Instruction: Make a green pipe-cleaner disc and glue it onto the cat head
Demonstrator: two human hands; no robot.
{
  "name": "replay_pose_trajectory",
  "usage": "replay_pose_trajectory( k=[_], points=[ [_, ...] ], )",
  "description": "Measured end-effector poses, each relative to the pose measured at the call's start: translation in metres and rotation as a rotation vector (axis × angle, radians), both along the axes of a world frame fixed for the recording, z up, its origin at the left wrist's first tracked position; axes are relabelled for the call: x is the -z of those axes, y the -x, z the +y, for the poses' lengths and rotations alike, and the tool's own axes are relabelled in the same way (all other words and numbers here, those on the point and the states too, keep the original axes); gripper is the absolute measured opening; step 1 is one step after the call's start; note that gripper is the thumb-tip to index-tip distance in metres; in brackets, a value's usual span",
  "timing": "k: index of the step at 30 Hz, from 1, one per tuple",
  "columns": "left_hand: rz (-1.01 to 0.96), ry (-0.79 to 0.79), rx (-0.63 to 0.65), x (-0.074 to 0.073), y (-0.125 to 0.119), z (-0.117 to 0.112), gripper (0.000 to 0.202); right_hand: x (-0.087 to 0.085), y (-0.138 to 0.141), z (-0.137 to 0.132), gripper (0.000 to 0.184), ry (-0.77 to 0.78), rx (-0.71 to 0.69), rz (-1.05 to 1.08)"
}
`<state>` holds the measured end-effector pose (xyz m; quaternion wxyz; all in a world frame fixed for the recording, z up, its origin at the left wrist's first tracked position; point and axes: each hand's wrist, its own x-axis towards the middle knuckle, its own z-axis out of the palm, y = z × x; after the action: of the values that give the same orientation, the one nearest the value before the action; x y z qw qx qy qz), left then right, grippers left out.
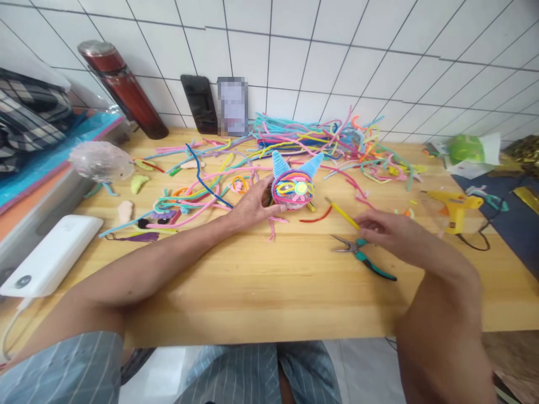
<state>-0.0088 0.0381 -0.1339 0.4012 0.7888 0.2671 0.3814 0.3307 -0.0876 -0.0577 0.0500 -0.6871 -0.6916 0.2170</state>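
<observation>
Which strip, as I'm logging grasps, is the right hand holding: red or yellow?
The yellow strip, pinched in the right hand; the red strip lies out of its grip.

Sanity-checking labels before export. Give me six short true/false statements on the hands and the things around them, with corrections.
1. The left hand holds the blue-eared craft piece. True.
2. The strip held in the right hand is blue. False: it is yellow.
3. The pliers have their jaws apart. True.
4. The red strip is in the left hand. False: it lies on the table, between the two hands.
5. The glue gun is green. False: it is yellow.
6. A cable runs from the white device at the person's left. True.
</observation>
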Motion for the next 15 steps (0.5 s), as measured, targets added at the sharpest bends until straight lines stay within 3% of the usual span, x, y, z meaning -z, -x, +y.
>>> replay_pose_trajectory(
  k=[2,5,9,15],
  points=[
    [-0.036,0.027,0.020,-0.002,-0.001,-0.001,0.079,0.004,0.020,-0.006,0.019,0.014,-0.168,0.009],
    [-0.037,0.045,0.005,-0.003,-0.002,-0.001,0.078,0.015,0.056,-0.001,0.024,-0.025,-0.276,-0.134],
    [-0.024,0.042,-0.004,-0.001,0.000,0.001,0.079,0.024,0.085,0.017,0.033,-0.024,-0.278,-0.296],
    [-0.026,0.029,0.008,-0.001,0.000,0.001,0.075,0.028,0.080,0.034,0.030,-0.096,-0.246,-0.177]
  ],
)
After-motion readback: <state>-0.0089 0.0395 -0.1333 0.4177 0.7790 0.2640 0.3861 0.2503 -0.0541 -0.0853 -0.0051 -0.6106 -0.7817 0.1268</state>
